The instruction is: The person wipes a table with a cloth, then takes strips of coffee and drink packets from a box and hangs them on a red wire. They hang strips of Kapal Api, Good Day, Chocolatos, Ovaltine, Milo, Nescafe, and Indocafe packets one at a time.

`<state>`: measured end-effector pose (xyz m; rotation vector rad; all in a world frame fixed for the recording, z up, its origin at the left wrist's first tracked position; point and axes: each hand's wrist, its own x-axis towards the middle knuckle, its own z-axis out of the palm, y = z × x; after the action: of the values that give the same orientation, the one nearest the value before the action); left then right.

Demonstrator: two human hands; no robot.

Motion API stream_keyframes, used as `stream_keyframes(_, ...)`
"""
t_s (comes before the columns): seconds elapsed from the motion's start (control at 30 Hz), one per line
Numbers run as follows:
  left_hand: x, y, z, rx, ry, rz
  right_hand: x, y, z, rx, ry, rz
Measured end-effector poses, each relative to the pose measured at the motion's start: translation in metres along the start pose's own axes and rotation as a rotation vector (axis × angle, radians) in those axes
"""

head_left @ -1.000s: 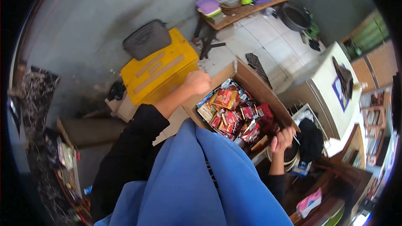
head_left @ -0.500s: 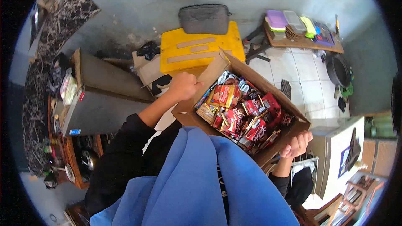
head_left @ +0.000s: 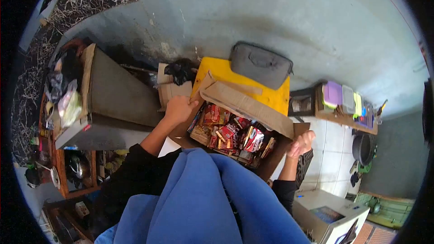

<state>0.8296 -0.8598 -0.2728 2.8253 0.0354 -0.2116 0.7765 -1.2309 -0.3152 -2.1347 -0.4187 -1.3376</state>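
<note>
An open cardboard box (head_left: 246,103) is held in front of my body, its far flap standing up and partly over the opening. Inside lie several shiny snack packets (head_left: 229,132), mostly red with gold edges, packed close together. My left hand (head_left: 180,109) is closed on the left edge of the box, near its far corner. At the right end, my right hand (head_left: 301,144) has its fingers curled around the box's edge. The box's underside is hidden from me.
Just beyond the box stands a yellow table (head_left: 276,98) with a grey bag (head_left: 260,66) on it, against the wall. A grey cabinet (head_left: 122,101) is at left. A low wooden table (head_left: 348,121) with plastic containers stands right, and a white fridge (head_left: 332,203) lower right.
The box has come closer to the yellow table and now overlaps its near edge. Its far flap has tipped inward. Both hands keep their hold while the view has turned.
</note>
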Motion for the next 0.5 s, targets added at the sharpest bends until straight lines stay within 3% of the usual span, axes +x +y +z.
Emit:
stream_keyframes(0.13, -0.013, 0.011, -0.008, 0.029, 0.045, 0.025, -0.012, -0.004, -0.006, 0.039, 0.032, 0.005)
stream_keyframes(0.23, -0.017, 0.001, 0.010, 0.053, 0.088, 0.009, -0.017, -0.001, -0.002, 0.006, -0.021, -0.112)
stream_keyframes(0.33, -0.022, -0.002, 0.003, 0.056, 0.083, -0.104, -0.008, 0.004, 0.003, -0.015, -0.250, -0.181)
stream_keyframes(0.43, -0.007, -0.004, 0.015, 0.095, 0.152, -0.138, 0.012, 0.016, 0.025, 0.017, -0.249, -0.237)
stream_keyframes(0.5, 0.009, 0.002, 0.016, 0.043, 0.227, -0.200, 0.016, 0.020, 0.041, -0.031, -0.416, -0.205)
